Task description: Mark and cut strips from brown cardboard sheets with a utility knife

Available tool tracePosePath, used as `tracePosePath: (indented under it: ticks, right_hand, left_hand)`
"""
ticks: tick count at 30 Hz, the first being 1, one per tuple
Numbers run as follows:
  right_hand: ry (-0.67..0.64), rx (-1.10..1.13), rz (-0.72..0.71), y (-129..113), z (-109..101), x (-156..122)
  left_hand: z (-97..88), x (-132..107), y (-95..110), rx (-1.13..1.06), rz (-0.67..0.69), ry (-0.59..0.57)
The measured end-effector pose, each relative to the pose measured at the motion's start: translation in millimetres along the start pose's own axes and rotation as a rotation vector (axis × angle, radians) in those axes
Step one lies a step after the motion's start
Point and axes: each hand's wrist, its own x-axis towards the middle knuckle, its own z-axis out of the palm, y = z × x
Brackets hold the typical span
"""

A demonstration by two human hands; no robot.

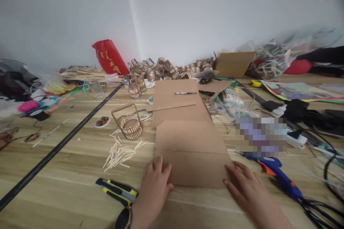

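Observation:
A folded sheet of brown cardboard (191, 150) lies flat on the wooden floor in front of me. My left hand (155, 183) rests palm down on its near left corner, fingers stretched out. My right hand (243, 183) lies flat at the near right corner, fingers extended along the edge. Neither hand grips anything. A watch sits on my left wrist. A second, larger cardboard sheet (178, 102) lies just beyond, with a pen (186, 93) on top of it.
A yellow-black utility knife (116, 191) lies left of my left hand. Loose short sticks (120, 154) and a small stick basket (130, 126) sit further left. A blue glue gun (279, 176) and cables are at the right. Baskets, a red bag (110, 58) and a box line the wall.

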Motion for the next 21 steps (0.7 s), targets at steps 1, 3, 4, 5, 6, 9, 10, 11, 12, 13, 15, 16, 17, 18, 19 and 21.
tracePosePath:
  ticks: [1, 3, 4, 5, 6, 9, 10, 11, 12, 13, 15, 16, 17, 18, 19, 21]
  right_hand:
    - [0.025, -0.025, -0.024, 0.1, 3.4, 1.0]
    - [0.057, -0.071, -0.048, -0.6, 8.4, 2.5]
    - [0.055, -0.094, -0.052, -1.5, 9.1, 3.1]
    - [0.04, -0.124, -0.047, -2.9, 8.2, 4.0]
    - [0.018, -0.165, -0.038, -4.9, 5.3, 5.7]
    - [-0.041, -0.297, -0.025, -16.4, -14.2, 23.1]
    - [-0.056, -0.31, -0.05, -22.4, -22.9, 35.1]
    - [-0.081, -0.291, -0.096, -29.5, -31.5, 50.9]
    - [-0.131, -0.25, -0.16, -37.1, -39.1, 70.4]
    - [-0.215, -0.206, -0.222, -45.1, -44.9, 93.1]
    - [-0.328, -0.181, -0.271, -60.1, -48.3, 145.7]
    - [-0.332, -0.183, -0.277, -66.4, -45.5, 173.4]
    - [-0.335, -0.187, -0.272, -71.5, -39.9, 200.6]
    - [-0.335, -0.191, -0.263, -75.5, -32.0, 226.2]
    - [-0.336, -0.194, -0.253, -78.5, -22.7, 249.4]
    - [-0.33, -0.196, -0.242, -82.2, -2.4, 286.5]
  left_hand:
    - [0.3, 0.5, 0.7, 0.005, -0.004, 0.002]
    - [1.1, 1.6, 1.7, 0.019, -0.022, -0.001]
    - [1.9, 1.9, 2.0, 0.031, -0.037, -0.004]
    - [3.2, 2.2, 2.4, 0.044, -0.051, -0.006]
    - [5.1, 2.2, 2.9, 0.057, -0.064, -0.008]
    - [13.0, 1.9, 5.7, 0.083, -0.079, 0.017]
    - [15.8, 2.1, 7.4, 0.082, -0.076, 0.029]
    - [18.2, 2.5, 9.5, 0.078, -0.075, 0.037]
    - [20.3, 3.2, 11.9, 0.07, -0.073, 0.04]
    - [22.1, 4.4, 14.6, 0.059, -0.069, 0.038]
    - [25.6, 7.3, 19.8, 0.028, -0.04, 0.027]
    - [28.2, 8.8, 21.9, 0.01, -0.015, 0.023]
    - [31.9, 10.1, 23.5, -0.008, 0.015, 0.019]
    - [37.2, 11.2, 24.5, -0.022, 0.043, 0.028]
    - [44.0, 12.0, 24.9, -0.027, 0.064, 0.05]
    - [61.2, 13.1, 24.0, -0.003, 0.082, 0.171]
